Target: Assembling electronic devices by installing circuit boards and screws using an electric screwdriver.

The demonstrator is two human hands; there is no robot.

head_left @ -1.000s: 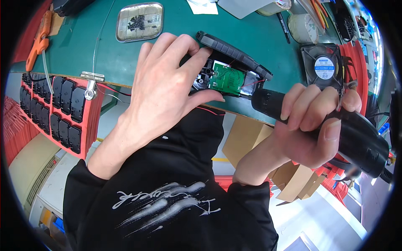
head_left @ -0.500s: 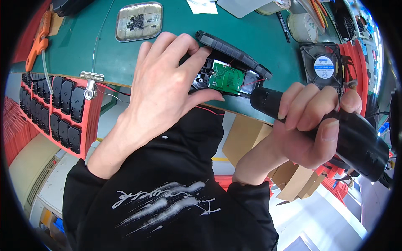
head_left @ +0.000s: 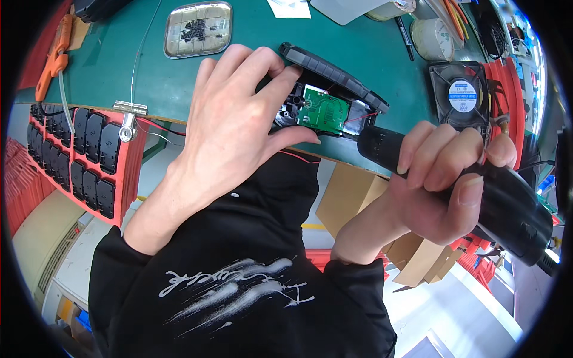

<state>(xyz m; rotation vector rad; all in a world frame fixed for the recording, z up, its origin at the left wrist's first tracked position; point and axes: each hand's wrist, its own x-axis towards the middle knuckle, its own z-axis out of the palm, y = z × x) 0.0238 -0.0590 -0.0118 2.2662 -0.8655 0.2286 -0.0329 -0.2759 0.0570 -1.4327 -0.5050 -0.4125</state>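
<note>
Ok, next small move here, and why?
Probably ease the black driver in the right hand gently inward to check its seating: its thin shaft points at the near edge of the green board, tip contact can't be made out, and the left hand braces the open black housing.

Has left hand (head_left: 236, 113) on casing (head_left: 349, 82), circuit board (head_left: 326, 112) inside it; has electric screwdriver (head_left: 514, 206) in right hand (head_left: 439, 182), right of casing; has tray (head_left: 178, 46) beyond left hand, fan (head_left: 461, 95) beyond right.
</note>
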